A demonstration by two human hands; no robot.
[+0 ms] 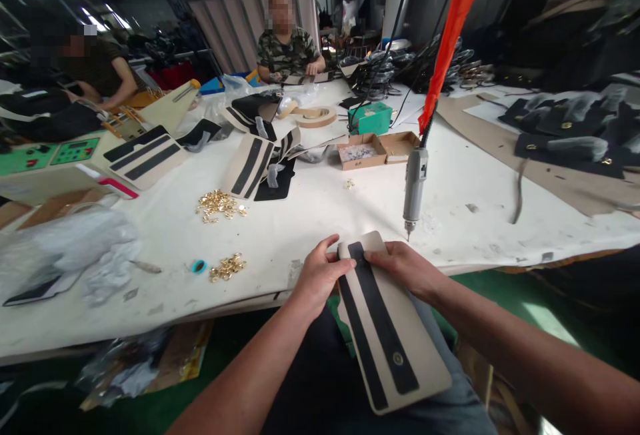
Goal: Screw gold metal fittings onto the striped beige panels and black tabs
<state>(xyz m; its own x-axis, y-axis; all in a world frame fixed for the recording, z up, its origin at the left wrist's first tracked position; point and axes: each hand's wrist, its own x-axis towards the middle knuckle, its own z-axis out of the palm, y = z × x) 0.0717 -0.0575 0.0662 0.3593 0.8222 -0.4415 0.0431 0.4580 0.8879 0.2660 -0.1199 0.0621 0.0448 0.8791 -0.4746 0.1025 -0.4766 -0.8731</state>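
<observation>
A beige panel with two black stripes slants over my lap, its far end by the table edge. Near its lower end a round metal fitting is set in one stripe. My left hand grips the panel's far left edge, thumb on top. From the right, my right hand holds the same end, its thumb pressed on the black stripe. The fingers under the panel are hidden. Just beyond my right hand hangs a grey electric screwdriver, its bit pointing down, apart from the panel.
Gold hardware lies in two piles on the white table, beside a blue ring-shaped roll. Farther back are small cardboard boxes, a green box and striped panels. Two people sit across the table.
</observation>
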